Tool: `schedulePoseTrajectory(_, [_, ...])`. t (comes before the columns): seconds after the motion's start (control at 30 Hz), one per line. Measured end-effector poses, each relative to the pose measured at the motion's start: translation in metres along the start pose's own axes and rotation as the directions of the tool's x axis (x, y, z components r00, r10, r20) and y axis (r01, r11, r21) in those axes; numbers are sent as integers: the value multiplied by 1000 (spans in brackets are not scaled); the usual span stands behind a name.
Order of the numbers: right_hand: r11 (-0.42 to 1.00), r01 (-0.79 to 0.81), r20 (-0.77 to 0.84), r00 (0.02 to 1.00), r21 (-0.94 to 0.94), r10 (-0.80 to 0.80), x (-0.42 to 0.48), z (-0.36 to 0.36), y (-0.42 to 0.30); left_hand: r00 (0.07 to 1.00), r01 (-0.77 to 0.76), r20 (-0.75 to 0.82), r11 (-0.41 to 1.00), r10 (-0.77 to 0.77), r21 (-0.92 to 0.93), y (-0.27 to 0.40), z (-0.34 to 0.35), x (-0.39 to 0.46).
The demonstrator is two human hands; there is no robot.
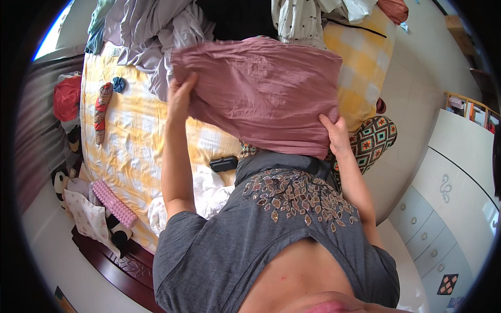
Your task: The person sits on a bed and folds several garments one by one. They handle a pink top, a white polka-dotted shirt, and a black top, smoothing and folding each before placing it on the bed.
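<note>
A dusty-pink cloth garment (258,94) is stretched out between my two hands, over my lap and the bed. My left hand (181,94) grips its left edge, with the thumb on top. At the lower right edge, my right hand (336,131) pinches the fabric between thumb and fingers. The cloth is creased, and its upper left corner is blurred. Beneath it lies a yellow-and-white checked bedsheet (125,125). Part of a patterned trouser leg (373,141) shows beside my right hand.
Grey-lilac clothing (148,31), a black garment (238,17) and a dotted white garment (297,21) are heaped beyond. Left lie rolled striped socks (103,113) and a blue scrunchie (119,84). A black case (224,163) rests near my waist; a pink foam roller (114,203) is lower left.
</note>
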State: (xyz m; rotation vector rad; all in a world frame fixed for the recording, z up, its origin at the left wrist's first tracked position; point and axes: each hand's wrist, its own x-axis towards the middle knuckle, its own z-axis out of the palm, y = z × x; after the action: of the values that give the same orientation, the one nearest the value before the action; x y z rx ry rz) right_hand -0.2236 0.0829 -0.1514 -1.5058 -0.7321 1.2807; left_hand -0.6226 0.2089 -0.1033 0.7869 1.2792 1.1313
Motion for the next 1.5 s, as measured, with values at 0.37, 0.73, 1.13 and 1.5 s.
schedulePoseTrajectory(0.37, [911, -303, 25, 951, 280, 309, -4, -13, 18, 790, -368, 125, 301, 601, 880, 33, 91, 65])
schedulePoseTrajectory(0.73, [959, -283, 21, 959, 8, 283, -38, -14, 8, 638, -741, 687, -33, -347, 671, -39, 289, 110])
schedulePoseTrajectory(1.13, [935, -327, 117, 943, 140, 313, 67, -102, -11, 788, -585, 523, 130, 324, 800, 5, 321, 182])
schedulePoseTrajectory(1.5, [442, -506, 352, 853, 741, 386, 37, 33, -3, 829, -557, 559, 68, -28, 828, 27, 200, 172])
